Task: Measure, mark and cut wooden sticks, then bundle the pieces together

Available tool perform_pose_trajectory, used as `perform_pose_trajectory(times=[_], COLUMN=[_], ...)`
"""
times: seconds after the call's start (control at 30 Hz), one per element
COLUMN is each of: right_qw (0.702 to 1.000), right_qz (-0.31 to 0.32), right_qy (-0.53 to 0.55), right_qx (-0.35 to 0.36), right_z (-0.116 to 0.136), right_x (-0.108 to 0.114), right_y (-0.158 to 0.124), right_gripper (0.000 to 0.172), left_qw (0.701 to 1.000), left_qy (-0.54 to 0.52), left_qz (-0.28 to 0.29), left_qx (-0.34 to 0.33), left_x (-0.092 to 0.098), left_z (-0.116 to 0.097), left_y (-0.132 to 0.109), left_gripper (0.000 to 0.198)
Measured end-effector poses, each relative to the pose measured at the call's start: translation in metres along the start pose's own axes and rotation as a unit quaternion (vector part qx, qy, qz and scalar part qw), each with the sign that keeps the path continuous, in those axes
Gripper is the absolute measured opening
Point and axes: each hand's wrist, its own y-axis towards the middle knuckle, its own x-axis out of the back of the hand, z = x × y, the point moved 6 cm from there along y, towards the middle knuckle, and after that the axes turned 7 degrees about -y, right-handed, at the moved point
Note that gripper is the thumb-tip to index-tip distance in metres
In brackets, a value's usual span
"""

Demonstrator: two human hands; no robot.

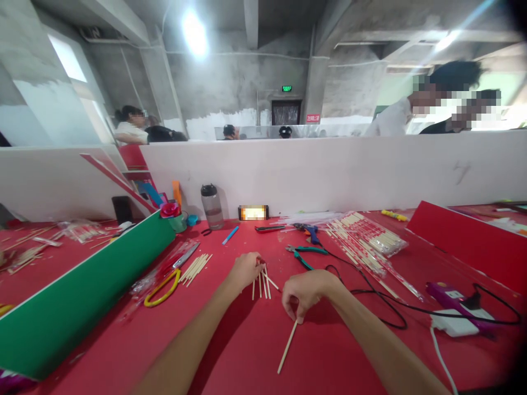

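Observation:
My right hand [309,289] pinches one end of a pale wooden stick [287,348], which slants down toward me over the red table. To its left, my left hand [247,270] has its fingers closed at the far ends of several short wooden sticks [262,286]. Those sticks fan out toward me, and one lies slanted to the right. The left fingertips are partly hidden. More short sticks [196,269] lie in a group left of my left hand, beside yellow-handled scissors [167,285].
Behind my hands lie green-handled pliers [310,250], a blue glue gun [312,233] and a blue pen [230,235]. A water bottle [212,207] and a phone [253,213] stand near the white partition [329,175]. Bagged sticks [370,236], black cable and a purple glue gun [448,299] are right.

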Motion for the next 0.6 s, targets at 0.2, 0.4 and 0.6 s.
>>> perform_pose_trajectory(times=[0.2,0.4,0.6], right_qw=[0.998,0.988,0.968], right_qz=[-0.036,-0.137,-0.248], right_qy=[-0.039,-0.074,-0.03], right_qx=[-0.036,-0.014,-0.026], right_z=[0.005,0.01,0.005], right_x=[0.004,0.02,0.038], right_y=[0.001,-0.004,-0.014], right_gripper=[0.01,0.012,0.012], left_qw=[1.0,1.0,1.0], left_qy=[0.003,-0.001,-0.013], left_qz=[-0.002,-0.006,0.004], left_qx=[0.003,0.007,0.008], left_x=[0.002,0.008,0.005], left_z=[0.006,0.012,0.016], left_y=[0.0,0.001,0.004], left_gripper=[0.027,0.032,0.032])
